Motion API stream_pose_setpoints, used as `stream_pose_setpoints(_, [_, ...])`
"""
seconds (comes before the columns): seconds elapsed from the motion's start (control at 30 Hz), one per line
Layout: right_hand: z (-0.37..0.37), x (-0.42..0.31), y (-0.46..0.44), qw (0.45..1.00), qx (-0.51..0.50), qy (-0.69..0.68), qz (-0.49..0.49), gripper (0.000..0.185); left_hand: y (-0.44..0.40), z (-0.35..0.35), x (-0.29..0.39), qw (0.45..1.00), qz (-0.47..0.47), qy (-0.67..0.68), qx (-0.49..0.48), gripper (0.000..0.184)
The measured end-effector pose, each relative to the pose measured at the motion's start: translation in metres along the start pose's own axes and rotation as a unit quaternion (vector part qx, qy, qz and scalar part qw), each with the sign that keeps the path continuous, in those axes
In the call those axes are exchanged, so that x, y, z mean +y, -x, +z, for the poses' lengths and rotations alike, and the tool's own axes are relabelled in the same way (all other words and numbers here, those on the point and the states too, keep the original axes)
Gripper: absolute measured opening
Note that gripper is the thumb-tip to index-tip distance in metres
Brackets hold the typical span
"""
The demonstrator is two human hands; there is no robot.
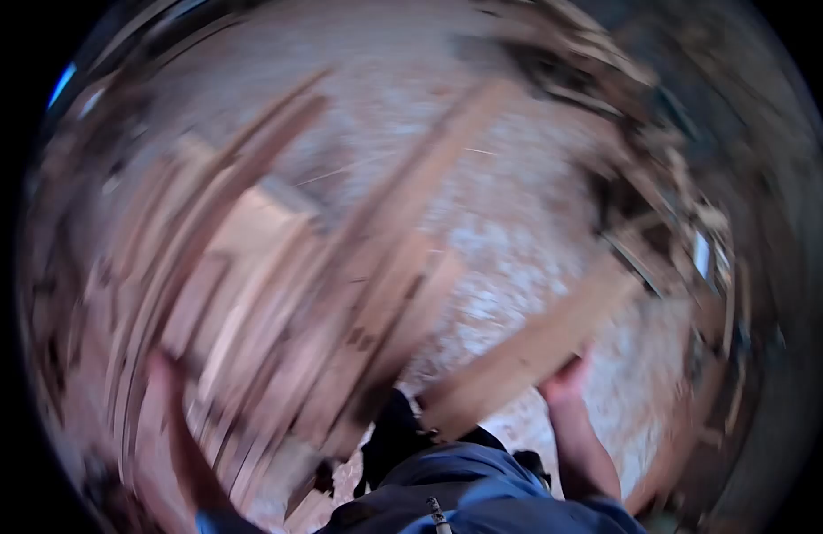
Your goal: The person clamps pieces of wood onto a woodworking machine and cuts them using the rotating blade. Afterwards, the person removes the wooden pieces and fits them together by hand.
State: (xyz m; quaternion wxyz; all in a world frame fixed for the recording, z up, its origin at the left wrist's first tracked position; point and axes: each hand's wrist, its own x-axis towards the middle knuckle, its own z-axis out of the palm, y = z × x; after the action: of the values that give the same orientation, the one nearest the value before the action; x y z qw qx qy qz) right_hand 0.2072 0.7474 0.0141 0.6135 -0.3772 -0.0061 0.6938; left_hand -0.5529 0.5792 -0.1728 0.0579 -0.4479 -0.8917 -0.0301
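Motion blur smears the whole head view. My right hand [567,378] is at the lower edge of a wide wooden plank [536,343], its fingers apparently closed on that edge. The plank slants from in front of my body up to the right. Off to the left, my left hand [165,369] reaches among long wooden boards [260,311] lying side by side in a stack. Its fingers are too blurred to show whether they grip a board. One longer board [411,178] sticks out beyond the stack toward the far side.
Pale debris, perhaps sawdust or chips, covers the floor [509,231]. Blurred scrap wood [714,222] is heaped along the right side. A dark object [554,71] lies at the far right. My legs and blue clothing [456,485] are at the bottom.
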Motion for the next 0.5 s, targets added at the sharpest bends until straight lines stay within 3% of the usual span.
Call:
stream_pose_setpoints(0.13, [-0.020,-0.019,-0.004,0.999,0.021,-0.039,0.006,0.080,-0.019,-0.035,-0.028,0.999,0.004,-0.032,-0.017,0.055])
stream_pose_setpoints(0.2, [-0.027,-0.030,-0.004,0.999,0.005,-0.052,-0.008,0.081,-0.012,-0.110,0.033,0.997,-0.019,0.065,-0.022,0.053])
stream_pose_setpoints(0.27, [-0.036,-0.041,-0.005,0.997,0.000,-0.071,-0.007,0.080,-0.007,-0.162,0.094,0.997,-0.014,0.070,0.038,0.051])
stream_pose_setpoints(0.5, [-0.099,-0.096,0.008,0.990,0.031,-0.137,-0.032,0.074,0.046,-0.253,0.243,0.997,0.049,0.059,0.005,0.052])
